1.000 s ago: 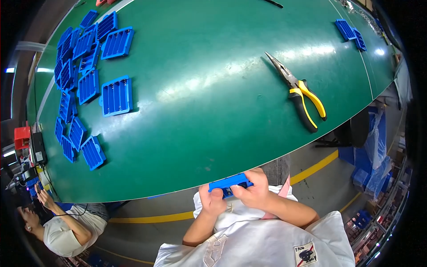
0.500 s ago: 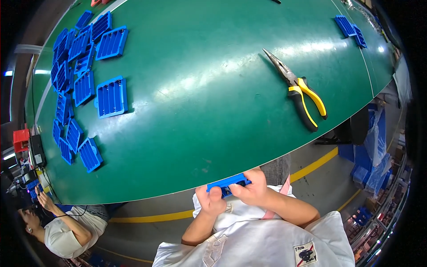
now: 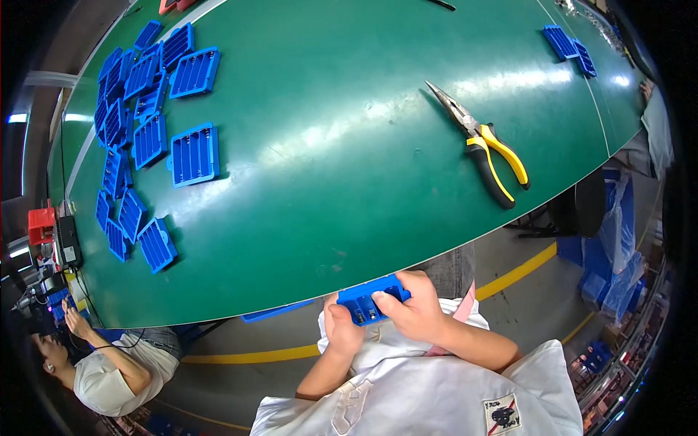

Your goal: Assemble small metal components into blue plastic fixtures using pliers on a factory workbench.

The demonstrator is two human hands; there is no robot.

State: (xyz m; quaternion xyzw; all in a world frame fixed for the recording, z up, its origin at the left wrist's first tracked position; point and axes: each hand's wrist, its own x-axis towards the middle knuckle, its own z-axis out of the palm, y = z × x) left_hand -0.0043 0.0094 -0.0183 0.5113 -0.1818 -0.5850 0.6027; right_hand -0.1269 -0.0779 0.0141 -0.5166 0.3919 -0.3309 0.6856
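Note:
Between my two hands, just off the table's front edge, is a blue slotted plastic battery holder [image 3: 369, 308] with small metal contacts in its slots. My left hand [image 3: 343, 328] grips its left end, thumb on top. Closed round the right end, my right hand [image 3: 416, 309] presses its thumb over the slots. Its underside and most of my fingertips are hidden. Long-nose pliers [image 3: 480, 142] with black and yellow handles lie on the green table [image 3: 313, 218] beyond my right hand, touched by neither hand.
A loose cluster of similar blue holders [image 3: 195, 154] covers the table's left side. Two more holders [image 3: 560, 42] lie at the far right. At the lower left a co-worker [image 3: 116, 367] sits with raised hands near a red bin [image 3: 41, 226]. Blue crates under plastic film [image 3: 618, 247] stand on the right.
The battery holder has tilted, so its slots now face up toward me more. My hands stay at its ends. The view has shifted slightly.

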